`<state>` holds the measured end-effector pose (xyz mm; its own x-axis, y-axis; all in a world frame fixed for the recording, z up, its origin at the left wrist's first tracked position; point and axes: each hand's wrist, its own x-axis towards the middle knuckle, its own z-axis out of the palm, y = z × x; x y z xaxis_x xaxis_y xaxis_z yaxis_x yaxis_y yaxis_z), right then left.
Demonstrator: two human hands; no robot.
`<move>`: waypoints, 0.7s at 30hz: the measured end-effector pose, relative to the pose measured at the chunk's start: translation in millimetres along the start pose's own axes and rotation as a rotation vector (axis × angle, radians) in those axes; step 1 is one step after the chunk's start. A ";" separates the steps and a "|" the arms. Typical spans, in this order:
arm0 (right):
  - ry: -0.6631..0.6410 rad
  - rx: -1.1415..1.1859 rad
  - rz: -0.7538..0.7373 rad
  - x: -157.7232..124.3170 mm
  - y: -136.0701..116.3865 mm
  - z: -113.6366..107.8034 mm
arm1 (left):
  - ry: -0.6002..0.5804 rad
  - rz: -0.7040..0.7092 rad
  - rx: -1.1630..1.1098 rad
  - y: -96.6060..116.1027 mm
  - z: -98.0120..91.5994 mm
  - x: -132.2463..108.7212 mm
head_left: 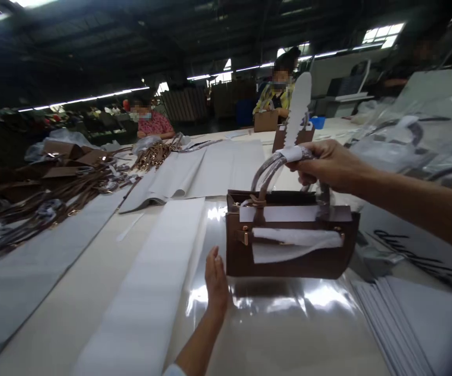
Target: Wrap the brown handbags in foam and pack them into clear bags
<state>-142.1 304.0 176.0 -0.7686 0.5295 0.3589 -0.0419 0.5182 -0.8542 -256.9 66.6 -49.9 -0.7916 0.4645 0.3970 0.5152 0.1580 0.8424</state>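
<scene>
A brown handbag (292, 267) stands upright on a sheet of clear plastic (288, 303) that shines with reflections. White paper covers parts of its front, and its handles are wrapped in clear film. My right hand (325, 163) is closed around the wrapped handles at the top. A long white strip (299, 107) with a toothed edge rises from the handles. Beside the bag's left side is my left hand (216, 279), fingers stretched upward and holding nothing. Whether its fingertips touch the bag I cannot tell.
Brown straps (155, 154) and bag parts (65, 180) are heaped at the left. White paper sheets (226, 167) lie ahead, with a long paper strip (143, 292) nearer. Stacked white sheets (414, 313) and plastic-wrapped items (390, 141) are at right. Two people (153, 122) work across the table.
</scene>
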 end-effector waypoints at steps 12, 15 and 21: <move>-0.428 -0.003 0.016 -108.7 -37.5 28.3 | -0.018 0.925 0.425 144.5 -73.6 -120.3; -0.450 -0.009 -0.105 -132.8 -30.4 47.2 | -0.018 0.921 0.430 139.8 -77.8 -146.6; -0.118 -0.136 -0.247 -178.8 -37.9 59.4 | -0.073 0.865 0.405 127.2 -84.4 -166.5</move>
<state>-41.0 149.8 121.9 -0.8151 0.2987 0.4964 -0.1568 0.7112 -0.6853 -87.2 -64.2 22.0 -0.0688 0.6124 0.7876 0.9972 0.0179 0.0731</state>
